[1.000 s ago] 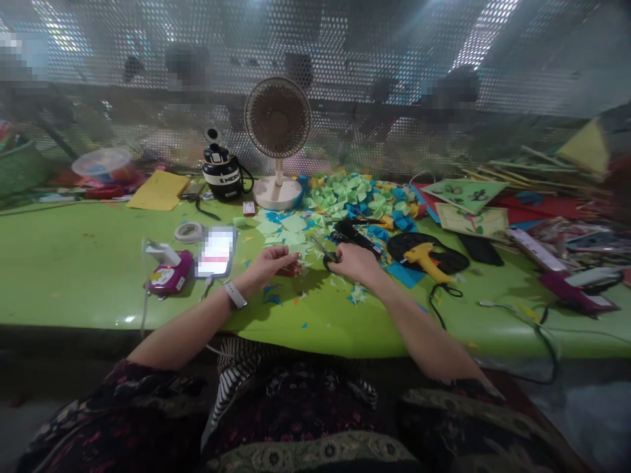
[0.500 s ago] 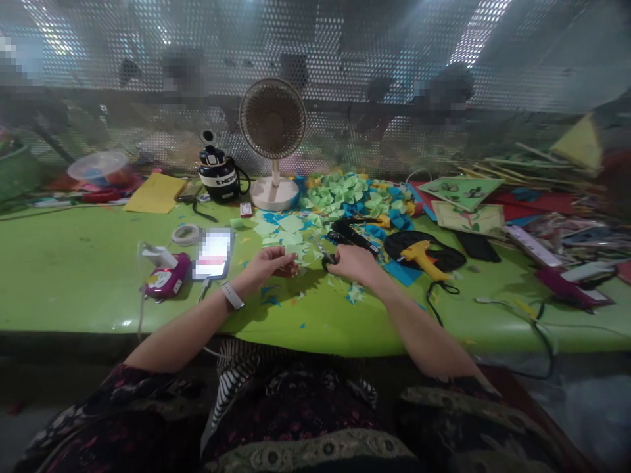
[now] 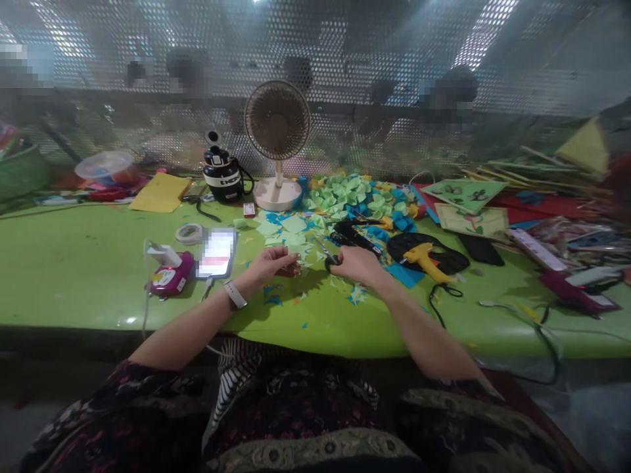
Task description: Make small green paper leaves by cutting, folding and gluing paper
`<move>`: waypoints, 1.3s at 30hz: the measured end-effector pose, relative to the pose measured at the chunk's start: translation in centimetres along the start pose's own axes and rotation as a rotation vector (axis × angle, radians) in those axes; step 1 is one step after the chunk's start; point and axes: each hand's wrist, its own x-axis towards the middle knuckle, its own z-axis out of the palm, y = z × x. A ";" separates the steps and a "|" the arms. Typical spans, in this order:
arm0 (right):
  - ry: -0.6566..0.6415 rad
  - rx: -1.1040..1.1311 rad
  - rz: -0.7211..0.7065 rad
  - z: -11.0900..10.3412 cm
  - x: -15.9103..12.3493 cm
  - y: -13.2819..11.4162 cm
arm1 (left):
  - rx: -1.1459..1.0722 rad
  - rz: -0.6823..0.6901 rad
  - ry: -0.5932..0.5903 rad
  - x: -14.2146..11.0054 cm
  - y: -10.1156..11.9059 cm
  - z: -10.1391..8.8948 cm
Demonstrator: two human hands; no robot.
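Scissors (image 3: 326,252), one pair: nearer than the fan (image 3: 277,128), to its right, blades pointing fanward. Right hand (image 3: 361,264): curled round the handles, back upward. Left hand (image 3: 271,264): before the fan, thumb drawn towards fingers; contents, if any, indiscernible.

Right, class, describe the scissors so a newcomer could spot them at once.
At the bright green table, find the person's right hand near the heaped paper pieces. The scissors jut from it, pointing forward and left. Unlike the black object lying just beyond, they are held and show slim grey blades.
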 end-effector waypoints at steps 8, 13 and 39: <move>0.011 0.029 -0.004 0.2 0.1 0.2 | -0.016 -0.006 0.007 0.0 0.1 0.1; 0.024 0.059 -0.011 0.3 0.1 0.2 | -0.019 -0.006 0.020 0.0 0.1 0.1; -0.094 1.112 -0.118 1.6 -0.2 -1.1 | -0.144 0.062 0.071 0.3 -0.5 -0.2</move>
